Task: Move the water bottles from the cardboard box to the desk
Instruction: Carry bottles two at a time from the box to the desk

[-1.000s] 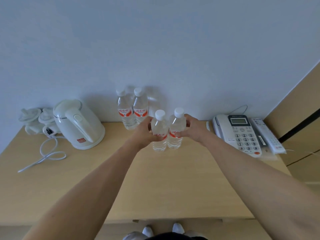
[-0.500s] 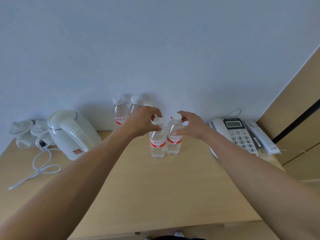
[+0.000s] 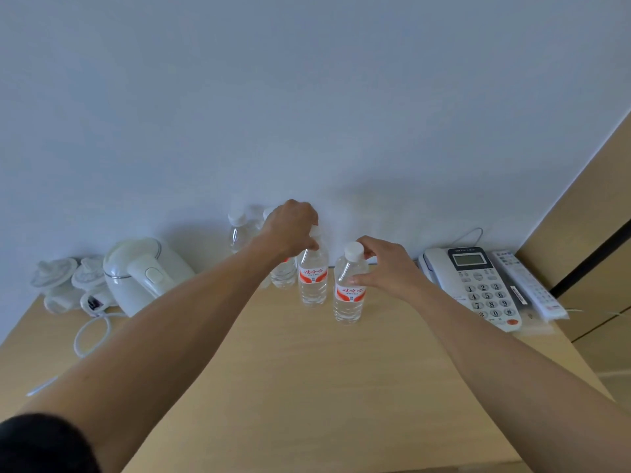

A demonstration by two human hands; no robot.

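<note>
Hands on two upright water bottles near the desk's [image 3: 307, 387] back edge: left hand [image 3: 290, 227] grips one bottle's [image 3: 312, 281] neck, right hand [image 3: 386, 268] pinches the nearer bottle [image 3: 349, 291].

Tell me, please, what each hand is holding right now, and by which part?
The left hand grips one water bottle around its cap and neck; the right hand pinches the nearer bottle at its shoulder and label.
</note>
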